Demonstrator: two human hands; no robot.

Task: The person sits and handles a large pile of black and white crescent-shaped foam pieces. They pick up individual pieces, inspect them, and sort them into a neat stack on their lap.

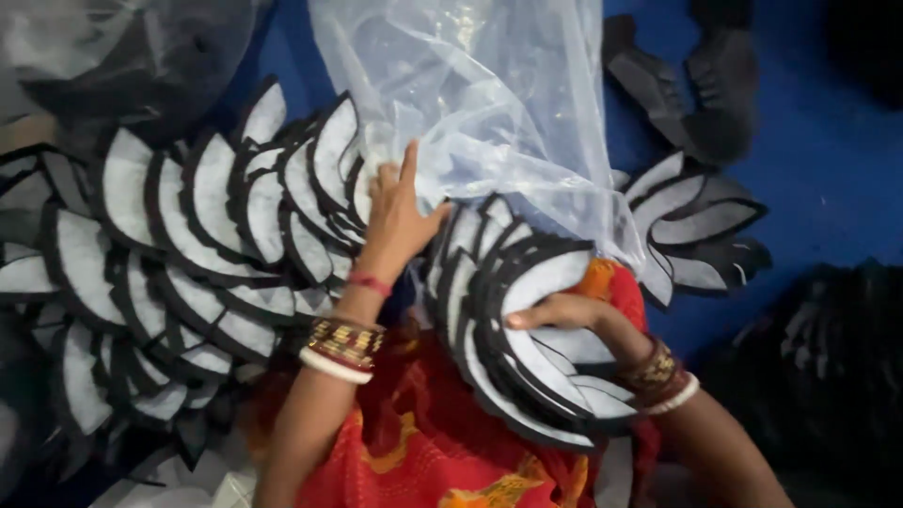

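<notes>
Blue floor [828, 141] backdrop, red patterned cloth [423, 442] bottom centre. Left hand [400, 221]: fingers spread, index up, pressing the clear plastic bag [489, 85] at centre top. Right hand [574, 315]: fingers curled, gripping a fanned stack of crescent pieces [527, 348], black-edged with white faces, centre right. Pieces look light, flexible, slide-prone; grip the stack edge. Bag looks empty. More pieces [188, 245] fanned at left.
</notes>
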